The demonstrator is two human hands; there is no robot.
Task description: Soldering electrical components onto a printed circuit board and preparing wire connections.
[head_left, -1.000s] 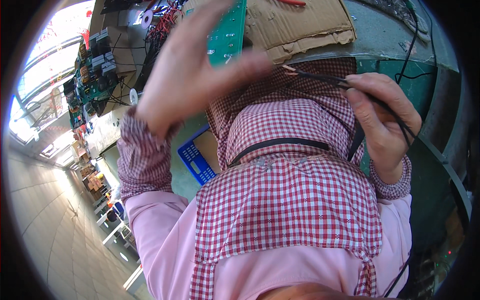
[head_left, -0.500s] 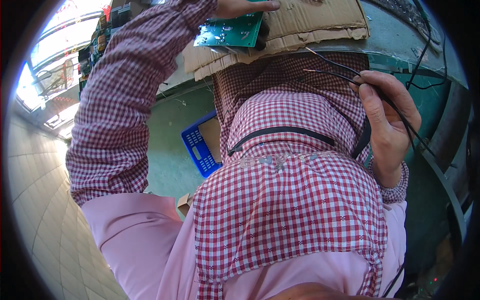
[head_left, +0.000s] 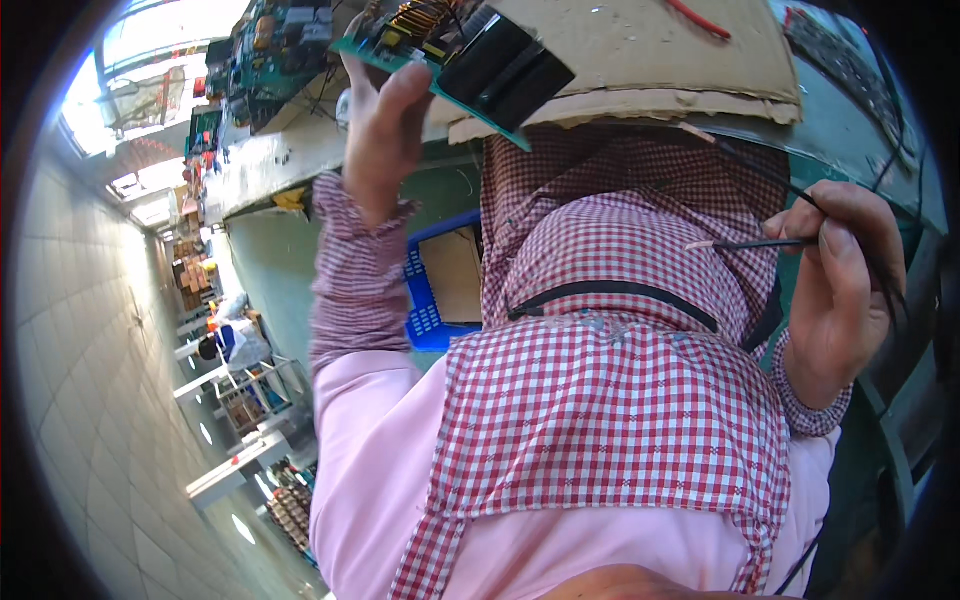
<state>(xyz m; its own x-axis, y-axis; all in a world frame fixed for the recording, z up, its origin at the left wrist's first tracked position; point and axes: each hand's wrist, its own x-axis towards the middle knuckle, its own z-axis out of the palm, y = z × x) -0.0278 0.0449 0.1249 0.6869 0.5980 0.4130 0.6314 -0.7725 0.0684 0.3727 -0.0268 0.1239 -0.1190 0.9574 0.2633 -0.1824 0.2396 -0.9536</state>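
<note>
Currently gripping a circuit board (head_left: 468, 103) in the left hand (head_left: 386, 125), tilted at the near-left corner of the cardboard (head_left: 640, 60), with thumb against its edge. Looks stiff, probably heaviest at the black block (head_left: 507, 66), and fragile around the small parts (head_left: 408, 40); best taken by the edges. Also pinching two black wires (head_left: 770, 242) between thumb and fingers of the right hand (head_left: 842, 255), off the cardboard's near-right corner. Seem light and bendy; best held by the black covering (head_left: 750, 244), behind the bare copper ends (head_left: 702, 245), likely to fray.
</note>
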